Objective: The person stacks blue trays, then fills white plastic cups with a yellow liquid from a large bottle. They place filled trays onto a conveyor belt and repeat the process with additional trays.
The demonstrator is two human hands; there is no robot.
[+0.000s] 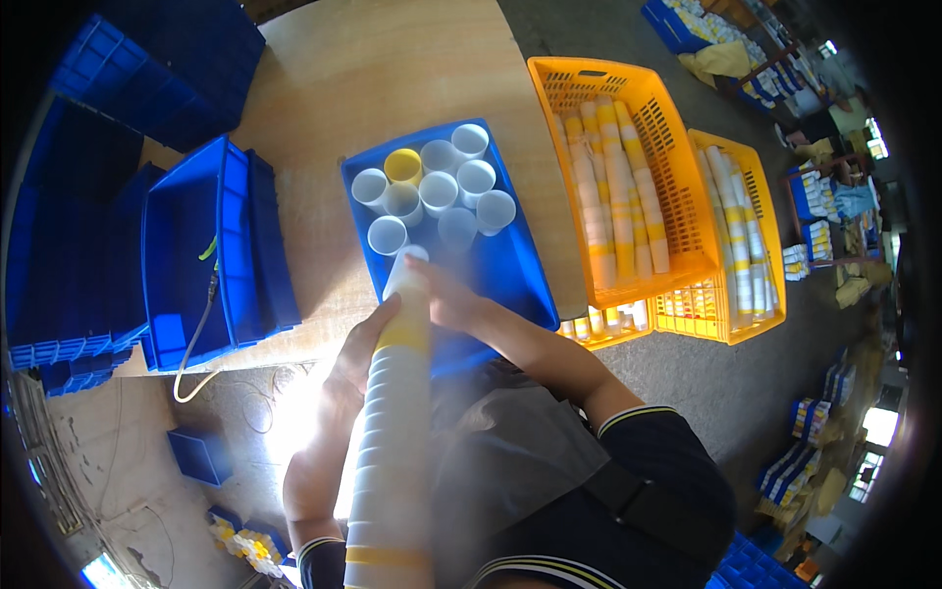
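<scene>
A long stack of nested cups [391,432] ran from the middle of the frame to its lower edge, mostly white and closely ribbed by its rims, with yellow bands near both visible ends. The left hand [365,348] was clamped around its upper part. The right hand [449,297] touched the top end from the right, a finger at the rim; whether it gripped could not be told. Any print on the cups was too small to make out.

Just beyond, in the centre, a smooth blue tray [515,270] held round, open-mouthed white cups [438,192] and one yellow cup [403,165], standing on a wood-grained tabletop [392,69]. At upper right, a perforated orange plastic crate [687,211] held more stacks in white and yellow, with another orange crate [768,226] beside it. At left stood a glossy blue bin [235,245] with a thin, curving hose [204,319].
</scene>
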